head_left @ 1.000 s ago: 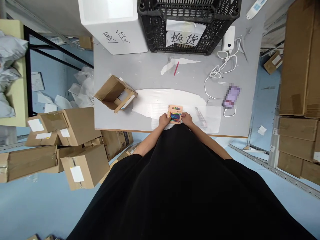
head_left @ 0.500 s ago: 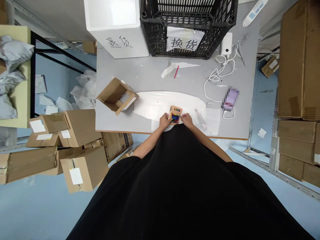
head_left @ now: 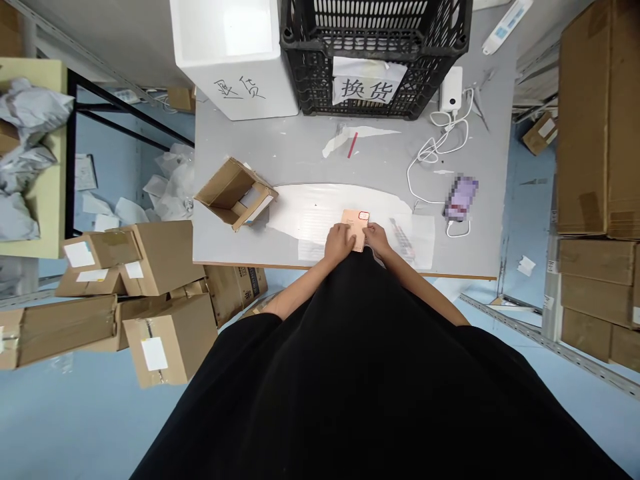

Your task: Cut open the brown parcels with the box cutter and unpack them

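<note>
Head view, looking down past our black garment [head_left: 370, 360]: we hold a peach-coloured packet [head_left: 353, 219] at the near edge of the grey table [head_left: 310, 150], just in front of our body. Our left hand [head_left: 340, 243] grasps it from the left, fingers laid across its lower face, while our right hand [head_left: 377, 239] grips its right edge with the fingertips. A small white label [head_left: 364, 215] outlined in red sits at the packet's upper right corner. We see the packet over a white sheet [head_left: 320, 200] spread along the front of the table, though we cannot tell whether the two touch. To the left of our hands an open cardboard box [head_left: 220, 191] lies tilted, its mouth turned toward the upper left. Farther back stand a white bin [head_left: 270, 97] with handwriting on its side and, just beside it, a black crate [head_left: 310, 87] bearing a paper sign [head_left: 370, 81]. In front of the crate we find a red strip [head_left: 353, 145] near a torn white scrap [head_left: 333, 143]. On the right, a white cable [head_left: 413, 177] loops from a white device [head_left: 451, 89] toward a purple, pixelated object [head_left: 461, 198]. Beyond the table's left side, we have closed cartons [head_left: 163, 257] piled on one another.
</note>
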A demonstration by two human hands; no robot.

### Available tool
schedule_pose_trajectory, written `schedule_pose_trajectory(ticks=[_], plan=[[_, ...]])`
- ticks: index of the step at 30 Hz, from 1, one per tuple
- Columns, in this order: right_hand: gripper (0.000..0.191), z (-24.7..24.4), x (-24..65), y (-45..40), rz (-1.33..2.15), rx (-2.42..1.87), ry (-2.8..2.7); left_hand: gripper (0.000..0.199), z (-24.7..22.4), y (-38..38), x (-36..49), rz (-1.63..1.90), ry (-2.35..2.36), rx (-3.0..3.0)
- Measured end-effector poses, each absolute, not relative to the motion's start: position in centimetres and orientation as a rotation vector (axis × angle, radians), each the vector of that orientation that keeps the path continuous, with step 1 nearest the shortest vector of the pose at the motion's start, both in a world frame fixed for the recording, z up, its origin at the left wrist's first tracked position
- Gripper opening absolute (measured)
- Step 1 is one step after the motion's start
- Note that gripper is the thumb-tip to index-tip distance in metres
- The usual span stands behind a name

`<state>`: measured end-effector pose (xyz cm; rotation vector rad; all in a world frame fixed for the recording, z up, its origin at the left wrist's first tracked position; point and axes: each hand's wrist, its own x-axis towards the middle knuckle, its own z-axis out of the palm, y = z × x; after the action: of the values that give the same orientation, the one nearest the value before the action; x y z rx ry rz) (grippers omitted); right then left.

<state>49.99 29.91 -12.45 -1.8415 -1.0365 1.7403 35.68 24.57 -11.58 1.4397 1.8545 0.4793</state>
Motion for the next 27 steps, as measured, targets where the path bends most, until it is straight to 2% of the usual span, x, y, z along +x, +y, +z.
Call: schedule_pose_trajectory(ticks=[3,5,8,10,14,20,27], plan=[[0.012,-12.9,50.0,30.1,1.855,-1.860,-0.999,0.051,-13.1,25.2,34.5,0.407,2.027,1.010],[0.017,-13.4,49.8,30.2,1.862,-1.931,-1.050,0.044,-14.0,25.4,33.7,0.351,1.966,0.834],[0.022,-14.2,49.7,30.5,1.802,-2.026,-1.137,0.023,-15.0,25.4,32.9,0.323,1.880,0.811],[0.021,-14.7,49.8,30.7,1.726,-2.096,-1.221,0.017,-15.4,25.3,32.8,0.308,1.884,0.815],[0.018,-15.2,50.0,30.7,1.521,-2.215,-1.408,0.015,-15.8,25.4,33.0,0.284,1.906,0.829],[0.036,-15.4,50.2,30.2,1.378,-2.277,-1.512,0.012,-15.8,25.6,33.1,0.275,1.928,0.848],[0.025,-15.3,50.5,30.3,1.437,-2.240,-1.519,0.013,-15.6,25.4,33.2,0.330,1.941,0.795]])
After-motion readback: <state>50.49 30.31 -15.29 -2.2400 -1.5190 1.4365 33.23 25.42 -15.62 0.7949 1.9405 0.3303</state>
